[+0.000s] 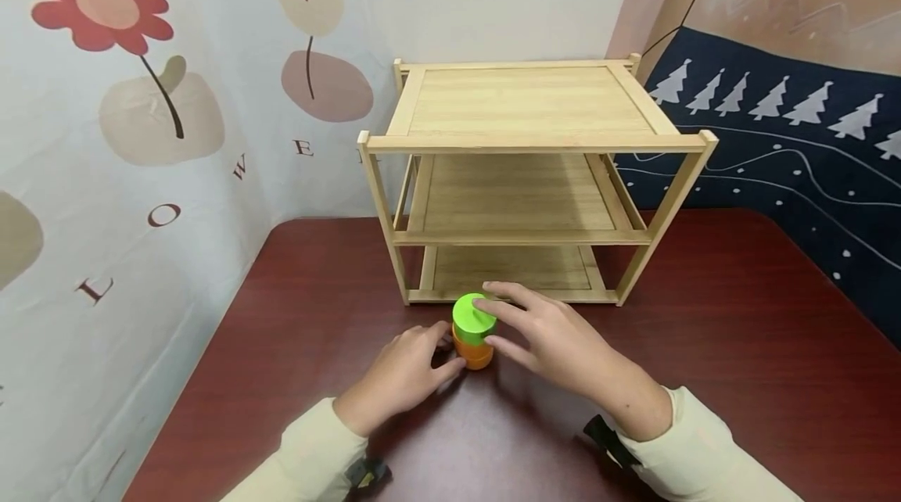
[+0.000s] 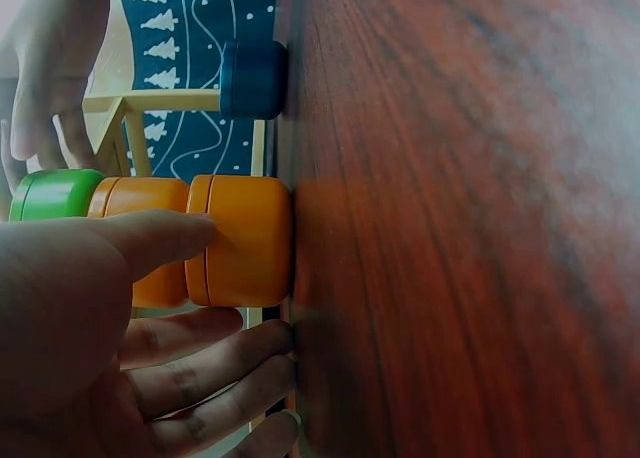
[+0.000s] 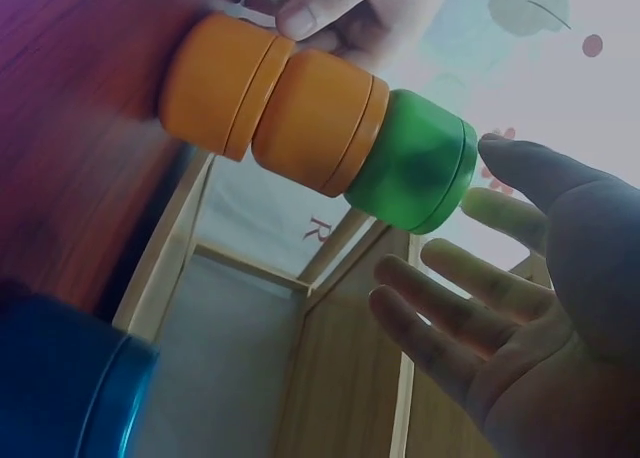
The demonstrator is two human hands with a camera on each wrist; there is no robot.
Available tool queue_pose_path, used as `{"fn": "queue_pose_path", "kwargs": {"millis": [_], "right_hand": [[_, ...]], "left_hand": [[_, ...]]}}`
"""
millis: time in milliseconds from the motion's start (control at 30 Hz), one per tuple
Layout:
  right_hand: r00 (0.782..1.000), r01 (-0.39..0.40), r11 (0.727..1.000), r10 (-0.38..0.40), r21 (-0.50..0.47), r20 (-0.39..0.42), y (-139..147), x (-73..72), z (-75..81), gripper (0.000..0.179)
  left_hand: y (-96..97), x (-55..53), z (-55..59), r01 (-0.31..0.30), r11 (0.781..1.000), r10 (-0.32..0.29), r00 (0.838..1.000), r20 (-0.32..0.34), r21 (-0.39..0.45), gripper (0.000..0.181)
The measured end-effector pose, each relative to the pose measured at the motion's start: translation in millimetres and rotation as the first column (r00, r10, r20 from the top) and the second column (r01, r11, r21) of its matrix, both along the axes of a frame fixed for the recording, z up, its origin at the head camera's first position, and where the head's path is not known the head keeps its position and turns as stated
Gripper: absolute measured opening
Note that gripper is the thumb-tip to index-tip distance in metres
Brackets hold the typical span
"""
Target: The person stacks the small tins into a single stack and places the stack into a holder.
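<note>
A stack of three small round lidded tins stands upright on the table: two orange tins (image 1: 477,356) with a green tin (image 1: 472,316) on top. Just left of the stack is my left hand (image 1: 399,371), its thumb and loosely bent fingers close beside the orange tins (image 2: 245,240). Whether they touch the tins is unclear. Around the green tin's right side my right hand (image 1: 549,334) spreads its fingers, which look relaxed. In the right wrist view its thumb is very close to the green tin (image 3: 415,161); contact is unclear.
A light wooden shelf rack (image 1: 521,144) stands right behind the stack. Both wrist views show a blue tin (image 2: 253,79) on the table, which I cannot make out in the head view. Printed cloth (image 1: 774,134) hangs behind the dark red table (image 1: 281,314).
</note>
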State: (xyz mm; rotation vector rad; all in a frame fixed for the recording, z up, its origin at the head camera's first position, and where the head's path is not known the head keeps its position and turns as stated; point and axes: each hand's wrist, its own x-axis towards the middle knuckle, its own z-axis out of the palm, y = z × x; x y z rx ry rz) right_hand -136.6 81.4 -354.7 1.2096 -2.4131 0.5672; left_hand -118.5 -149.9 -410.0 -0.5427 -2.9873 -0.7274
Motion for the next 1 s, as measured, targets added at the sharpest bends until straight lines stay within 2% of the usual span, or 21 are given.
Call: {"fn": "queue_pose_path", "kwargs": {"millis": [533, 1000], "right_hand": [[0.998, 0.029, 0.999, -0.028, 0.027, -0.048, 20, -0.6, 2.6, 0.047], [0.997, 0.050, 0.998, -0.048, 0.028, -0.068, 36, 0.8, -4.2, 0.044]], "left_hand": [[0.8, -3.1, 1.5, -0.026, 1.000, 0.026, 1.000, 0.007, -0.008, 0.037], [2.4, -1.2, 0.8, -0.031, 0.999, 0.031, 0.999, 0.016, -0.024, 0.040]]}}
